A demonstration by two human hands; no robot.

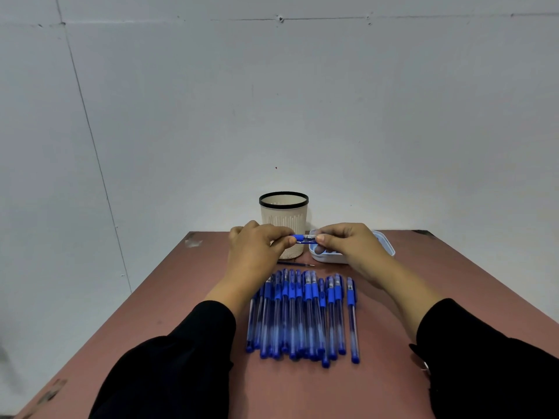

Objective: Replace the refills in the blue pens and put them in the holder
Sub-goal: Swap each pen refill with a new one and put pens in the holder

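Both hands hold one blue pen (304, 238) level above the table, in front of the holder. My left hand (257, 249) pinches its left end and my right hand (348, 241) pinches its right end. The holder (284, 219) is a cream cup with a black rim, standing upright at the table's far edge. A row of several blue pens (302, 316) lies side by side on the table near me. One thin loose refill (295, 264) lies crosswise between the row and the holder.
A shallow white and pale blue tray (385, 246) sits right of the holder, partly hidden by my right hand. The reddish-brown table (438, 297) ends at a white wall just behind the holder. My black sleeves cover the near corners.
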